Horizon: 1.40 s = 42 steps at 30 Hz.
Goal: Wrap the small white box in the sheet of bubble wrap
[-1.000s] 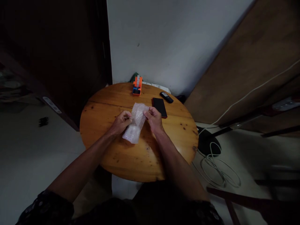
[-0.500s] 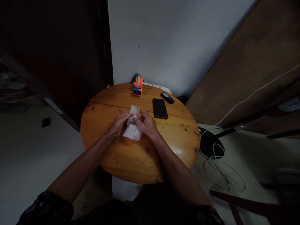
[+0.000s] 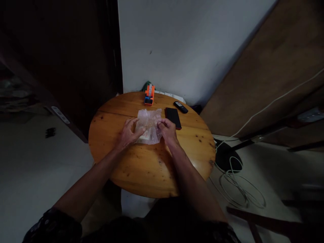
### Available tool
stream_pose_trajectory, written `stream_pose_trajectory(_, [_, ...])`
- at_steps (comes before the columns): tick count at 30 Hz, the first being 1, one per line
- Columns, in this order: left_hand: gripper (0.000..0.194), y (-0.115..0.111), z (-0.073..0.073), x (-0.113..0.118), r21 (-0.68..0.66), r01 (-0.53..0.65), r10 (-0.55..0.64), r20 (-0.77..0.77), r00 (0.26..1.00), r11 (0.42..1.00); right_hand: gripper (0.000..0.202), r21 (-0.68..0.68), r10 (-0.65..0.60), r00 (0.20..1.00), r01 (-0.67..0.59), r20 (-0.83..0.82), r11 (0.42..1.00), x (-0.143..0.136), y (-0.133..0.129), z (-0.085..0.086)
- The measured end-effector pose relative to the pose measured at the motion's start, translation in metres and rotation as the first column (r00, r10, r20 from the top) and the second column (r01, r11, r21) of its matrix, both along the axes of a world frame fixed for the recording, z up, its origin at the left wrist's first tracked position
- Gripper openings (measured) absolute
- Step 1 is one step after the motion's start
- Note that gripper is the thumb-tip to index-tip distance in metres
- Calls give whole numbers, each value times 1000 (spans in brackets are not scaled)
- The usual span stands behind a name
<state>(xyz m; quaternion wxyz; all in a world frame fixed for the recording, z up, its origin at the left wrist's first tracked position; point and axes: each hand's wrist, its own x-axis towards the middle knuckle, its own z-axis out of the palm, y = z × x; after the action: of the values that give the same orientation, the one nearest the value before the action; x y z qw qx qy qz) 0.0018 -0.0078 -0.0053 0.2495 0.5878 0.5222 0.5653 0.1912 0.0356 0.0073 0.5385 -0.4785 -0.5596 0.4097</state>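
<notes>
A sheet of clear bubble wrap (image 3: 150,118) lies spread and crinkled on the round wooden table (image 3: 141,168). A pale flat patch shows at its lower left, too dim to make out as a separate thing. My left hand (image 3: 128,134) rests at the wrap's left edge, fingers and thumb apart, the thumb lying over the sheet. At the right edge, my right hand (image 3: 167,130) pinches the bubble wrap between thumb and fingers, close to a dark smartphone (image 3: 173,117) with a red edge.
An orange tape dispenser (image 3: 149,94) stands at the table's back edge by the wall. A small black handset (image 3: 180,107) lies behind the smartphone. Coiled pale cable (image 3: 238,184) and a black round base (image 3: 227,155) are on the floor at right.
The bubble wrap was bunched narrow between both hands and is now opened out wide. My right hand has moved slightly right and closed on its edge.
</notes>
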Motion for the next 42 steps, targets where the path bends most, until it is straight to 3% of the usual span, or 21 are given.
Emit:
stream_pose_trajectory(4, [27, 5, -5, -1, -159, -57, 80, 147, 986, 986, 17, 27, -27, 999, 27, 34, 999, 5, 4, -4])
stream_pose_trajectory(9, [17, 14, -3, -14, -288, -196, 301, 389, 871, 938, 19, 40, -147, 957, 141, 249, 989, 19, 16, -10])
stream_pose_trajectory(11, [20, 16, -3, -19, -319, -224, 347, 410, 843, 921, 21, 69, -198, 894, 186, 401, 980, 23, 18, -12])
stream_pose_trajectory(14, [23, 18, -4, -23, -312, -280, 386, 360, 850, 908, 26, 102, -246, 739, 236, 627, 966, 26, 15, -11])
stream_pose_trajectory(16, [26, 16, -5, -25, -247, -345, 410, 300, 861, 906, 30, 121, -251, 649, 239, 718, 964, 27, 11, -9])
stream_pose_trajectory(18, [31, 11, -3, -26, -120, -381, 399, 220, 890, 917, 35, 160, -262, 609, 218, 749, 963, 28, 7, -5])
stream_pose_trajectory(20, [36, 2, 0, -24, 49, -332, 326, 108, 939, 942, 41, 234, -297, 628, 183, 719, 955, 27, 4, 0])
stream_pose_trajectory(23, [43, -11, 5, -18, 211, -117, 145, -122, 982, 970, 38, 302, -242, 771, 67, 589, 951, 23, 0, 9])
stream_pose_trajectory(26, [47, -17, 8, -14, 152, 6, 34, -265, 964, 988, 35, 245, -6, 880, -126, 475, 961, 15, -6, 17])
stream_pose_trajectory(30, [55, -14, 8, -17, 60, -48, 55, -121, 991, 997, 39, 109, 271, 877, -338, 396, 935, 13, -17, 32])
stream_pose_trajectory(32, [59, -10, 9, -20, 33, -56, 55, 51, 997, 998, 38, 5, 474, 821, -501, 319, 865, 17, -24, 42])
stream_pose_trajectory(33, [61, -8, 10, -22, 29, -48, 43, 151, 988, 998, 39, -62, 605, 749, -614, 269, 787, 20, -27, 47])
stream_pose_trajectory(35, [64, -4, 11, -26, 22, -15, 8, 313, 950, 1000, 40, -228, 850, 502, -819, 157, 526, 21, -34, 53])
stream_pose_trajectory(36, [63, -3, 11, -28, 3, 8, -8, 347, 938, 1000, 41, -317, 923, 369, -867, 112, 385, 20, -37, 54])
stream_pose_trajectory(37, [62, -2, 11, -30, -30, 26, -14, 343, 939, 999, 41, -396, 958, 273, -874, 81, 283, 17, -39, 54])
stream_pose_trajectory(39, [54, 0, 8, -34, -121, 28, 2, 241, 970, 992, 40, -506, 979, 193, -838, 70, 202, 10, -42, 48])
stream_pose_trajectory(42, [37, -1, 3, -37, -211, -48, 37, -55, 998, 976, 37, -584, 983, 166, -791, 81, 182, 2, -41, 39])
